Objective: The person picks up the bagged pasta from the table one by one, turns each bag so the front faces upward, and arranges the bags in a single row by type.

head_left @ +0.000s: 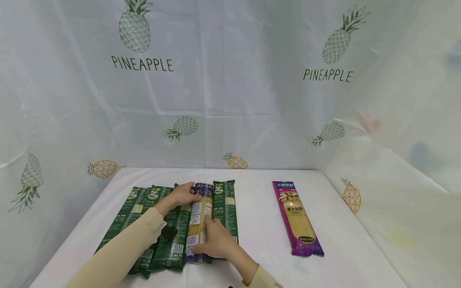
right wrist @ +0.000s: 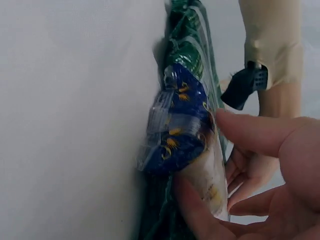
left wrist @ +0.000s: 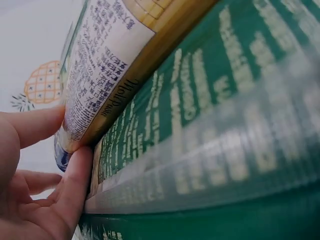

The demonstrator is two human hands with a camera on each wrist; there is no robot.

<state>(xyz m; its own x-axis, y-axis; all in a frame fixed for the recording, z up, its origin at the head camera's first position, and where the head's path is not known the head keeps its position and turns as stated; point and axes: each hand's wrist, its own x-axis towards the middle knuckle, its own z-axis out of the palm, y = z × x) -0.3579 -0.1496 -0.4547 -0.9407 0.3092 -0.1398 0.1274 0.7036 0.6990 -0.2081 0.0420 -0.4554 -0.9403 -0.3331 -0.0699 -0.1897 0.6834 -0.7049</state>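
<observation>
Pineapple-print curtain behind white counter: both hands, left hand and right hand, pinch blue noodle pack among green packs; purple pack well apart, untouched.

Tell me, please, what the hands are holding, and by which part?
Both hold the blue noodle packet: left hand at its far end, right hand at its near end.

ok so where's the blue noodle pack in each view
Head: blue noodle pack lies mid-table among the green packs, both hands on it.
Left wrist: top left, label side up, on a green pack.
Right wrist: its blue end at centre.
Shared landmark: the green packs beside it.
</observation>
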